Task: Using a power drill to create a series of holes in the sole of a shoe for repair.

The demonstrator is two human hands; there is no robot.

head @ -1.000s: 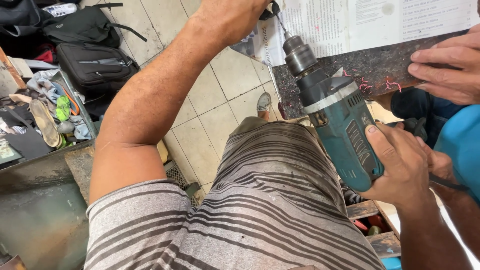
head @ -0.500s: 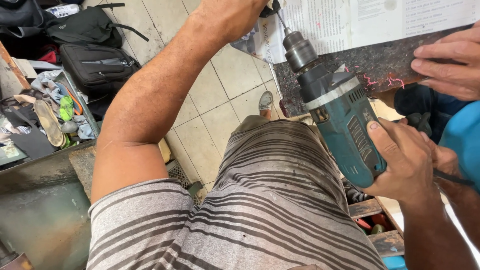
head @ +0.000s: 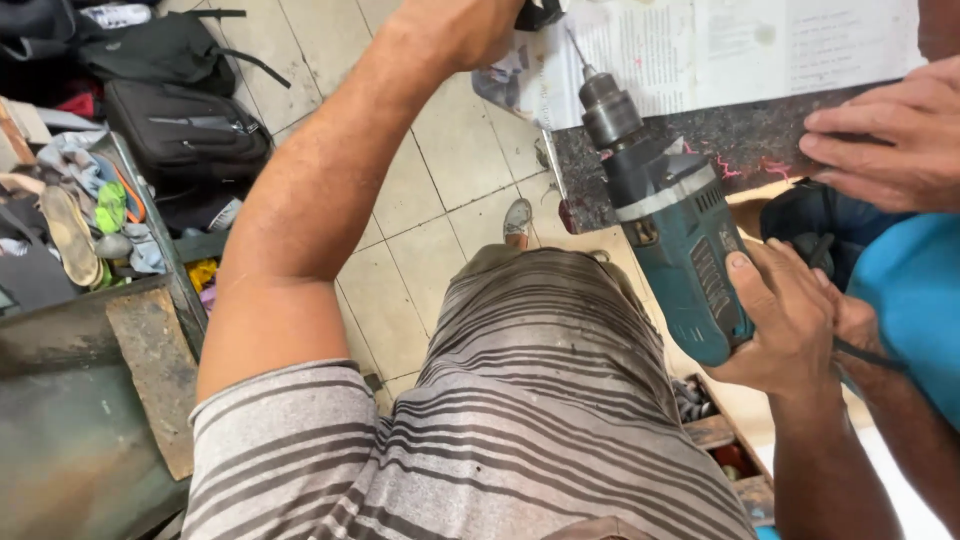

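My right hand point(head: 790, 325) grips the handle of a teal power drill point(head: 680, 240), whose thin bit points up and left toward the edge of a dark stone slab point(head: 740, 150). Printed paper sheets point(head: 700, 50) lie on the slab. My left arm reaches up across the view. My left hand point(head: 465, 25) is cut off by the top edge beside a small dark object point(head: 538, 12), and its fingers are hidden. A co-worker in a blue shirt presses a hand point(head: 880, 140) flat on the slab's right part.
Below me is a pale tiled floor point(head: 440, 200) with my sandalled foot point(head: 517, 222). Black bags point(head: 180, 130) and a shelf of sandals and rags point(head: 70, 220) stand at the left. A worn metal surface point(head: 60, 420) fills the lower left.
The drill and my right hand have shifted slightly right and toward the slab. The co-worker's hand stays on the slab, and my left arm stays raised.
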